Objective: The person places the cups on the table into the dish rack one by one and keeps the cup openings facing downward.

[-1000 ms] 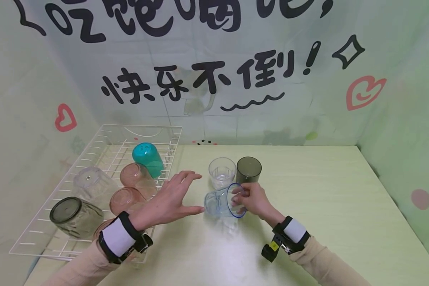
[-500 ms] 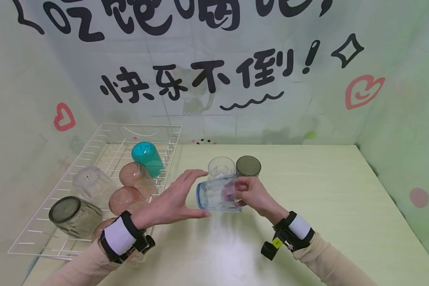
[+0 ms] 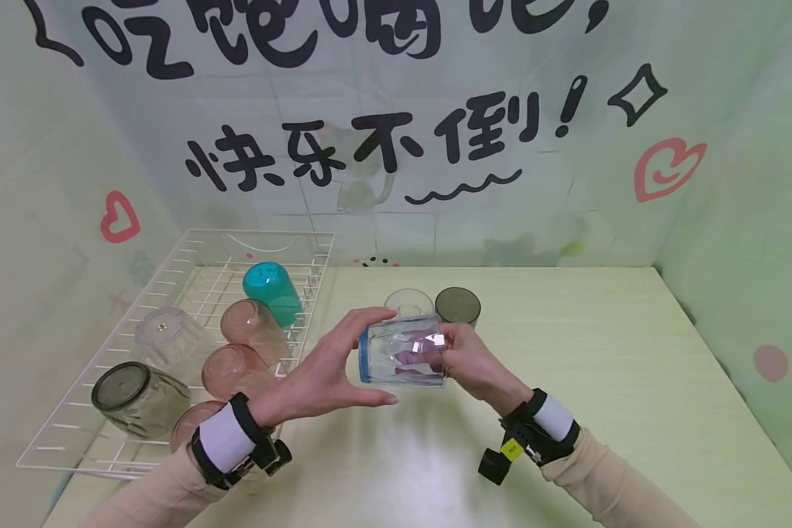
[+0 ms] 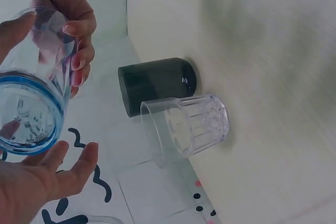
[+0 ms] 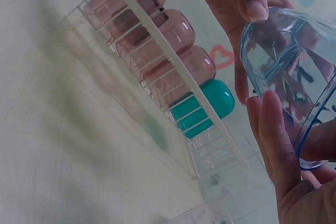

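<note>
One glass (image 3: 379, 356), pinched rim-side by the right hand (image 3: 470, 359), seemingly offered its base to the left hand's (image 3: 320, 375) spread fingers.

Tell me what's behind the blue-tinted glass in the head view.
Behind the blue-tinted glass is a clear tumbler, its upper part showing, its base covered. Beside it, the right hand hides the base of a smoky tumbler.

a pale, faintly grained surface (image 3: 600, 381), light glaring off its near middle! over on the left, a white wire rack (image 5: 178, 67); toward the back, a clear glass (image 4: 202, 124), upright, and just right of it, a dark glass (image 4: 151, 83)!
</note>
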`<action>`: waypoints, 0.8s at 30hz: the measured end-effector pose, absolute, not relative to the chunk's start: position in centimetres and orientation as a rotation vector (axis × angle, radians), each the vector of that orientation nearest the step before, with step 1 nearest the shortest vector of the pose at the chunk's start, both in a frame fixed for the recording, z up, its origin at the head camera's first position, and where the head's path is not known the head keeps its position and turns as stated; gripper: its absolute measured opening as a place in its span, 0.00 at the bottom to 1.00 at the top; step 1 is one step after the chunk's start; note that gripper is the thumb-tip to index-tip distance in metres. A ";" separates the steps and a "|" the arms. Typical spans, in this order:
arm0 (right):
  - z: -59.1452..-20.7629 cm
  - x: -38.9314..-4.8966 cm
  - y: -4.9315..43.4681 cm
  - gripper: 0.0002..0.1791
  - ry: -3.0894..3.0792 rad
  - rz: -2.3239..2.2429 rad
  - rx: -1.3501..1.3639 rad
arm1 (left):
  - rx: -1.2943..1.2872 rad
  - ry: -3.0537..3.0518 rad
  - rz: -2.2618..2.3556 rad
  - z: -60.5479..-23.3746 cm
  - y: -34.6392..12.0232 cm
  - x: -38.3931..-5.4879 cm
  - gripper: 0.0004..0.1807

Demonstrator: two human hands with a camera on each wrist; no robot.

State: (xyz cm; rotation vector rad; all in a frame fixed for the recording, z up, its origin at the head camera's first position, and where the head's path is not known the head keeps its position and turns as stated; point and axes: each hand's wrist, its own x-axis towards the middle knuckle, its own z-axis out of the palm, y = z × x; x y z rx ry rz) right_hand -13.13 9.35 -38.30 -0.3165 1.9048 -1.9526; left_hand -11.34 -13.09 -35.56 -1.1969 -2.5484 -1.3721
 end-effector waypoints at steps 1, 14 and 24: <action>-38.3 -13.1 9.3 0.18 1.888 -1.960 -0.323 | -1.211 -2.525 -1.371 -35.6 -13.0 -11.3 0.52; -38.1 -12.8 9.0 0.19 1.748 -2.036 -0.431 | -1.307 -2.348 -1.338 -35.0 -12.2 -11.3 0.47; -38.3 -12.9 9.0 0.37 1.773 -2.004 -0.495 | -1.321 -2.320 -1.319 -34.8 -12.4 -11.4 0.43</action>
